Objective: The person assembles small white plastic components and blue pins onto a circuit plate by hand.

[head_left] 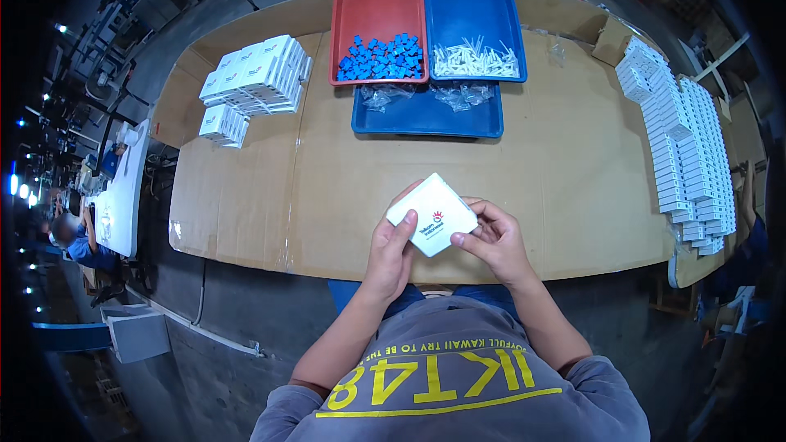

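A flat, square white box (427,211) with a red emblem and dark print is held up above the cardboard-covered table, tilted so one corner points away from me. My left hand (391,247) grips its left side, thumb on the upper face. On the other side, my right hand (498,244) pinches the right edge, its thumb on the face near the lower corner. The fingers beneath the box are partly hidden.
A red tray (378,12) holds small blue parts; a blue tray (471,12) holds white sticks. Both rest over another blue tray (426,121) with clear plastic bags. White box stacks stand left (258,74) and right (688,155). Co-workers sit beyond the table at both sides.
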### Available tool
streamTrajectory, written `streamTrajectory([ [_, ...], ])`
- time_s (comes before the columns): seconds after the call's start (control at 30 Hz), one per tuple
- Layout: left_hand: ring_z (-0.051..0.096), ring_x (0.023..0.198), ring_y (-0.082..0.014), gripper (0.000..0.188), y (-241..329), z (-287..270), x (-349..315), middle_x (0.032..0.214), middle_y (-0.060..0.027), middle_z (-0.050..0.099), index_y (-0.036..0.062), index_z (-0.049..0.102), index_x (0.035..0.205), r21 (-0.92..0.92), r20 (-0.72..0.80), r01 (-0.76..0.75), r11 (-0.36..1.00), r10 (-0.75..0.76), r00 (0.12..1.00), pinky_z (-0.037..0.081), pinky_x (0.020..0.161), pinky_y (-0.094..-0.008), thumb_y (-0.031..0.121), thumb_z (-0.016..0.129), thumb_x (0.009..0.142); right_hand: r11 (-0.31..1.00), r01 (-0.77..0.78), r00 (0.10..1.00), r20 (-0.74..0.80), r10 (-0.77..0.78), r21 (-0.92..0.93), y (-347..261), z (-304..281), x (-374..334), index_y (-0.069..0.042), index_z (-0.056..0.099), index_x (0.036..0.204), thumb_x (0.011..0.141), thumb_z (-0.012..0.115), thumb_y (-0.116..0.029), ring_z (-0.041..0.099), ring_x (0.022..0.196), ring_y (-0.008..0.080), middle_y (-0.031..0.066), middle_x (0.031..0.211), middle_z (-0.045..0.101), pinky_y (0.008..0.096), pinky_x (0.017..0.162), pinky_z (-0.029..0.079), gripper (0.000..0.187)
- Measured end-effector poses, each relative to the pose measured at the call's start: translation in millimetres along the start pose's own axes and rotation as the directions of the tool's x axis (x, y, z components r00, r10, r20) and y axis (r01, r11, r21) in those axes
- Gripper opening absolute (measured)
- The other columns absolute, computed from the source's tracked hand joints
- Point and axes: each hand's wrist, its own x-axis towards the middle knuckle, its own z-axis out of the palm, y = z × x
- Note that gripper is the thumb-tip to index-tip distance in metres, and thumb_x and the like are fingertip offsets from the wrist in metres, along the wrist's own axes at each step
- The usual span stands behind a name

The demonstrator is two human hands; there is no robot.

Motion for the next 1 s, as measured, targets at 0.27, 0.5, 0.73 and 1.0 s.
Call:
streamTrajectory([
  [0.27,0.057,0.135,-0.0240,0.063,17,0,11,0.145,-0.0125,0.062,0.0010,0.051,0.150,0.535,0.315,-0.355,0.767,0.208,0.926,0.040,0.117,-0.0397,0.021,0.076,0.096,0.958,0.079,0.984,-0.133,-0.119,-0.277,-26,0,1,0.002,0.064,0.117,0.083,0.087,0.001,0.071,0.101,0.0140,0.0067,0.109,0.073,0.0283,0.091,0.058,0.042],
  [0.5,0.065,0.126,-0.0212,0.051,19,12,12,0.138,-0.0140,0.068,-0.0024,0.062,0.140,0.506,0.372,-0.235,0.830,0.036,0.927,0.050,0.109,-0.0355,0.018,0.078,0.096,0.999,-0.014,0.995,-0.100,0.019,0.051,-17,-4,-2,0.003,0.066,0.124,0.086,0.084,0.002,0.071,0.109,0.0167,0.0107,0.116,0.073,0.0307,0.097,0.058,0.042],
  [0.73,0.066,0.126,-0.0243,0.042,15,12,10,0.137,-0.0183,0.069,-0.0030,0.066,0.134,0.336,0.362,-0.271,0.902,0.142,0.921,0.050,0.109,-0.0372,0.011,0.077,0.096,0.997,0.000,1.000,0.022,-0.001,0.072,-27,-12,-3,0.004,0.069,0.127,0.086,0.084,0.002,0.069,0.116,0.0193,0.0131,0.122,0.074,0.0339,0.102,0.056,0.043],
  [1.0,0.064,0.131,-0.0306,0.035,11,8,13,0.135,-0.0216,0.069,-0.0011,0.068,0.125,0.350,0.393,-0.268,0.898,0.119,0.912,0.049,0.112,-0.0411,0.003,0.078,0.092,0.985,0.123,0.990,0.085,-0.113,-0.123,-34,-15,-1,0.002,0.073,0.122,0.083,0.086,-0.001,0.071,0.113,0.0196,0.0129,0.120,0.076,0.0338,0.102,0.055,0.041],
])
